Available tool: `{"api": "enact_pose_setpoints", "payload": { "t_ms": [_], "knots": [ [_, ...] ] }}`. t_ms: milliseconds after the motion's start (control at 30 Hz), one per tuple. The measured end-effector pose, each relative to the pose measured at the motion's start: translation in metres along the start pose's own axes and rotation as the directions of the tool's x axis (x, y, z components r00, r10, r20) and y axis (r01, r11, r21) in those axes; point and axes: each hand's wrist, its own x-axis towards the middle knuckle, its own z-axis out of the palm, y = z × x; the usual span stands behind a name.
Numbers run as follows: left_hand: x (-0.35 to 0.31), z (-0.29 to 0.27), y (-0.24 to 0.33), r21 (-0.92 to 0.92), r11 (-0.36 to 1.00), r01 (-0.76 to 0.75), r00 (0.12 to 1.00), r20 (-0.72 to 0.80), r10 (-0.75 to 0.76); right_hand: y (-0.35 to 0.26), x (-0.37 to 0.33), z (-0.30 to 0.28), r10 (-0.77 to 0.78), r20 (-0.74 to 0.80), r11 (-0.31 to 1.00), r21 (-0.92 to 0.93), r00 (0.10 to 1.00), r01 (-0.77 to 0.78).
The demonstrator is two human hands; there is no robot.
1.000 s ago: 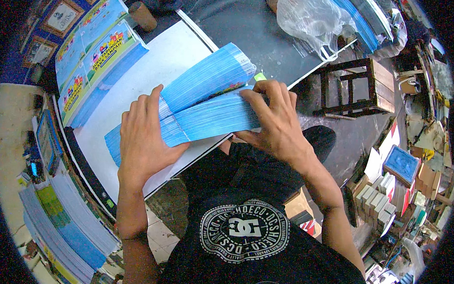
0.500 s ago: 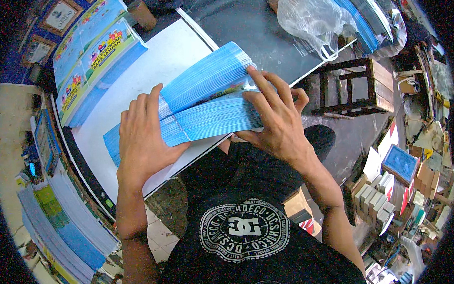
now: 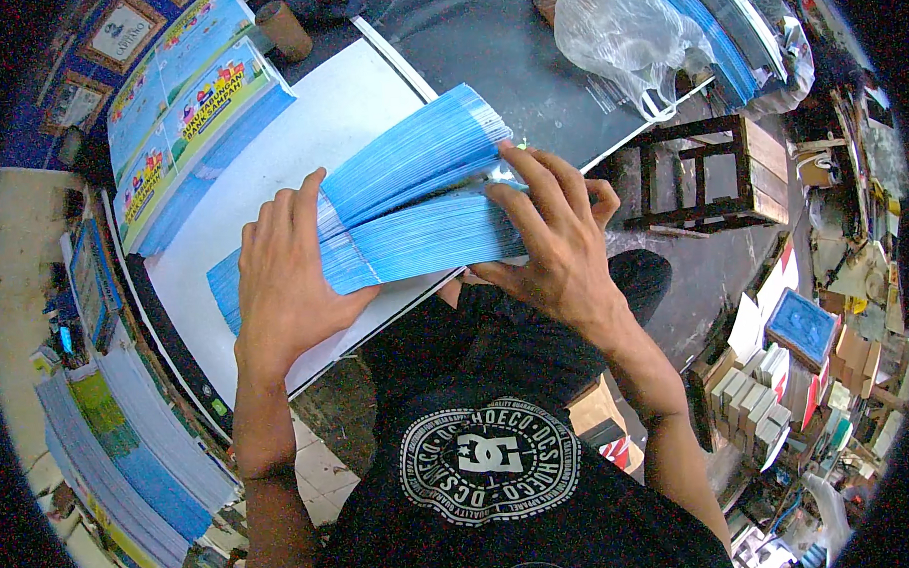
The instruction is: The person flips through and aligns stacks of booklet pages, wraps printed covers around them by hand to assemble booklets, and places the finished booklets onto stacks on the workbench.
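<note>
A thick bundle of thin blue booklets lies across the white board, its edges fanned out toward the right. A narrow split divides the bundle lengthwise into an upper and a lower part. My left hand is wrapped over its left portion, thumb along the near side and fingers on the far side. At the right end my right hand grips the bundle, with fingertips at the split and thumb at the near lower corner. The inside of the split is mostly hidden.
Stacked booklets with colourful covers stand at the far left of the white board. On the dark tabletop sits a clear plastic bag. A wooden stool stands to the right, and more paper stacks rise at lower left.
The split at the bundle's right end has shifted slightly; a colourful printed cover seen inside it before no longer shows. Both hands stay in nearly the same place.
</note>
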Motion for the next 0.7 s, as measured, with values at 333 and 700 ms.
{"api": "enact_pose_setpoints", "payload": {
  "t_ms": [333,700],
  "knots": [
    [-0.0022,-0.0003,0.0002,-0.005,1.0,-0.002,1.0,-0.013,0.002,0.007,0.0058,0.0021,-0.077,-0.032,0.974,0.211,0.997,0.082],
    [-0.0008,-0.0021,0.0017,-0.047,0.995,0.088,0.993,0.081,-0.084,0.0047,0.0056,0.0016,-0.063,0.011,0.989,0.137,0.998,0.06]
  ]
}}
